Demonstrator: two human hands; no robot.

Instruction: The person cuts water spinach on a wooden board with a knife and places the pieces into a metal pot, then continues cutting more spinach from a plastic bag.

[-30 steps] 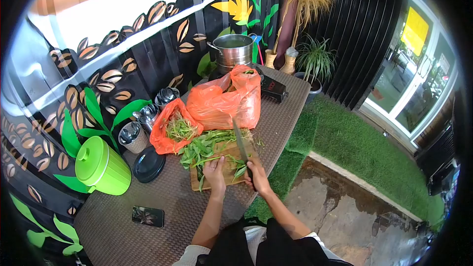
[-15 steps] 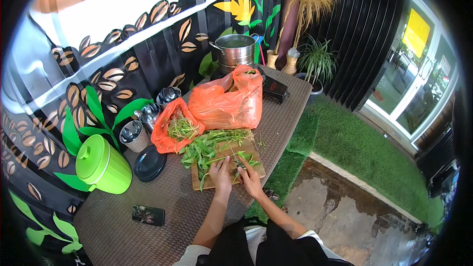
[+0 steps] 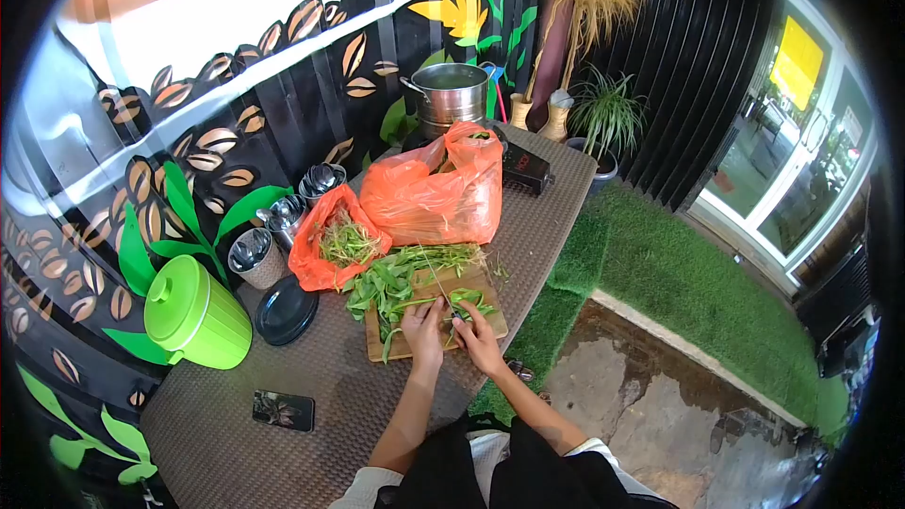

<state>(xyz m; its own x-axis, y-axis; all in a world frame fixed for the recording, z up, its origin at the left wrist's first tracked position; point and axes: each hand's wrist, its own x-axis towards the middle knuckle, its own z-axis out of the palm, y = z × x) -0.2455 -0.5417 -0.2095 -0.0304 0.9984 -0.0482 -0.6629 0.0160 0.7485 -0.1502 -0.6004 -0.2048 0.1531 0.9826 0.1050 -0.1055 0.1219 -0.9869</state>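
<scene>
A wooden cutting board [image 3: 401, 347] lies near the table's right edge with a pile of long green leafy stalks [image 3: 396, 278] across it. My left hand [image 3: 424, 325] presses down on the stalks at the board's middle, fingers bent over them. Close beside it, my right hand [image 3: 478, 339] is closed on a knife [image 3: 443, 297]. The blade shows only as a thin line, edge-on, down among the greens just right of my left fingers. Cut pieces of green [image 3: 471, 300] lie on the board beyond my right hand.
Two orange plastic bags, a large one [image 3: 434, 193] and a small one with trimmings [image 3: 330, 245], sit behind the board. A green lidded bucket [image 3: 193, 316], black plate [image 3: 283, 311], cutlery cups [image 3: 255, 259], phone [image 3: 283, 410], steel pot [image 3: 451, 94] and black box [image 3: 523, 170] share the brown table [image 3: 236, 434].
The knife, raised with its blade flat to view a second ago, has come down into the greens. My right hand moved left, close to my left hand; both have barely shifted since.
</scene>
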